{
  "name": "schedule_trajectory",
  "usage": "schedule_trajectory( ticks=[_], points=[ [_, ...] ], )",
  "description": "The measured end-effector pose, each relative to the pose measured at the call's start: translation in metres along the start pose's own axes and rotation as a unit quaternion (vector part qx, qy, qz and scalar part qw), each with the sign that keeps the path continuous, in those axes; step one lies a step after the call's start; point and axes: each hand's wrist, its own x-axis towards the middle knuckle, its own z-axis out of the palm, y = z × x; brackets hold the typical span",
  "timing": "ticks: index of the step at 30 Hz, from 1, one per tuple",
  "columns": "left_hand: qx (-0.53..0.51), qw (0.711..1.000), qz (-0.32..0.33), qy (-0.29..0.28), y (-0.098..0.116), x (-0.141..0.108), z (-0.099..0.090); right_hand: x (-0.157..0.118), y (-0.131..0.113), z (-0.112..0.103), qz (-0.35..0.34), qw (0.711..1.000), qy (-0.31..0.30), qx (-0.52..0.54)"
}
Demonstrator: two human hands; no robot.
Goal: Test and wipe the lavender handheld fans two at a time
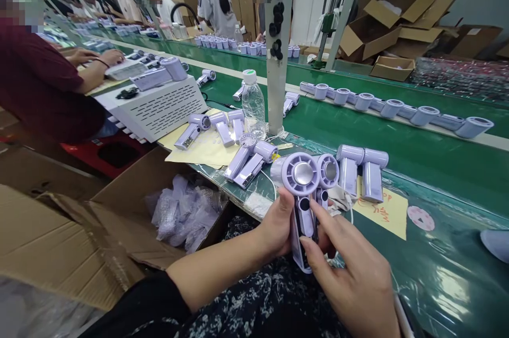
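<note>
A purple handheld fan with a silver centre is held upright over my lap. My left hand wraps its handle from the left, thumb up beside the head. On the right, my right hand has its thumb and fingers closed on the lower handle. Directly behind, a second purple fan shows partly; its lower part is hidden by my right hand. Two more fans lie side by side on yellow paper to the right. Several fans lie left of the held one.
A plastic bottle stands beside a metal post. Below left, a cardboard box holds bubble wrap. Fans line the green conveyor. A person in dark red works at the left, near a white slotted unit.
</note>
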Motion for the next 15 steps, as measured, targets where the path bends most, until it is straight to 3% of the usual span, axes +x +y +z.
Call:
schedule_trajectory(
  ticks=[9,15],
  points=[
    [0.017,0.998,0.032,0.052,0.0037,-0.0005,0.0058,-0.0086,0.0042,0.0016,-0.021,1.000,-0.002,0.006],
    [0.012,0.999,0.013,0.040,0.0084,-0.0010,0.0077,-0.0107,0.0030,0.0030,-0.053,0.996,-0.029,0.066]
  ],
)
